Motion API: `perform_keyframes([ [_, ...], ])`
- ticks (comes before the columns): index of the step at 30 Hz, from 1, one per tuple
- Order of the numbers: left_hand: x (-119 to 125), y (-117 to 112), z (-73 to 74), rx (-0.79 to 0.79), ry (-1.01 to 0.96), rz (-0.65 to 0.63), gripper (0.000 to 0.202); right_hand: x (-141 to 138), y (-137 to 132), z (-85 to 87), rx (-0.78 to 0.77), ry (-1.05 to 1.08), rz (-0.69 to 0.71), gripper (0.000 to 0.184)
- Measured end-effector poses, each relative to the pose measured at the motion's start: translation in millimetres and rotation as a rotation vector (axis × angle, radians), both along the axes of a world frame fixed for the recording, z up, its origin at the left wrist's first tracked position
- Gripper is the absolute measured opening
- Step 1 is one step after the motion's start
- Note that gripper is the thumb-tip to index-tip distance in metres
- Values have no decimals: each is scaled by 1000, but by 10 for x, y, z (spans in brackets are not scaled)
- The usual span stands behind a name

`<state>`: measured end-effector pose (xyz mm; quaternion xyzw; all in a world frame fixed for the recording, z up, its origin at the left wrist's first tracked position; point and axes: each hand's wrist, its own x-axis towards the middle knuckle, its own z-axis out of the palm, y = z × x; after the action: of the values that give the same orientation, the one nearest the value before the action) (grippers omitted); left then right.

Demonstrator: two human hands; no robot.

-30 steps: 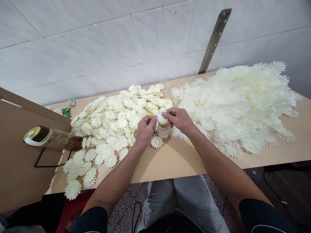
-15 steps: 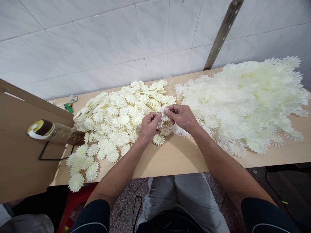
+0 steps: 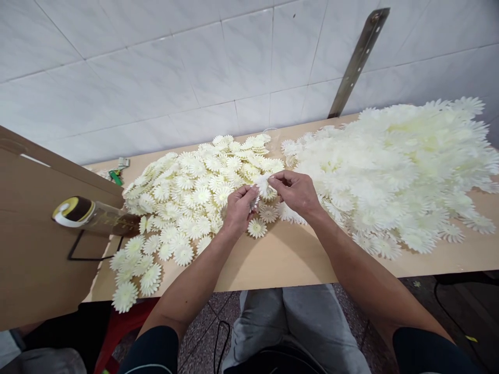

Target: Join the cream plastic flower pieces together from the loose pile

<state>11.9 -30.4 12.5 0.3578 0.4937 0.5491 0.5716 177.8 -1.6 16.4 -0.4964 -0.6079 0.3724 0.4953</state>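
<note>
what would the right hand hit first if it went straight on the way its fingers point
Beyond the white flower it pinches, the right hand would probably meet the cream flower pile on the left first, though one view leaves the depth unclear.

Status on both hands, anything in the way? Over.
Right hand pinching white flower. Left hand pinched at its near edge. Flower piles either side. Bottle off left, apart from hands.

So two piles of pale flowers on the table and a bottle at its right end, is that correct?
Not quite: the head view shows the bottle at the left end of the table. The left pile and right pile of pale flowers are as you said.
</note>
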Motion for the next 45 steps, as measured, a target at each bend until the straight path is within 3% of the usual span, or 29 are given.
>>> perform_keyframes([
  [7,19,-26,31,28,15,52,52,7,-18,52,75,149,-22,46],
  [13,50,-43,8,18,6,34,51,22,12,90,-6,397,10,54],
  [26,54,-53,31,11,13,18,49,171,69,103,-146,251,218,52],
  [35,21,-13,-4,48,23,9,51,220,100,88,-154,149,127,68],
  [45,6,-18,18,45,58,12,44,389,161,156,-94,138,5,59],
])
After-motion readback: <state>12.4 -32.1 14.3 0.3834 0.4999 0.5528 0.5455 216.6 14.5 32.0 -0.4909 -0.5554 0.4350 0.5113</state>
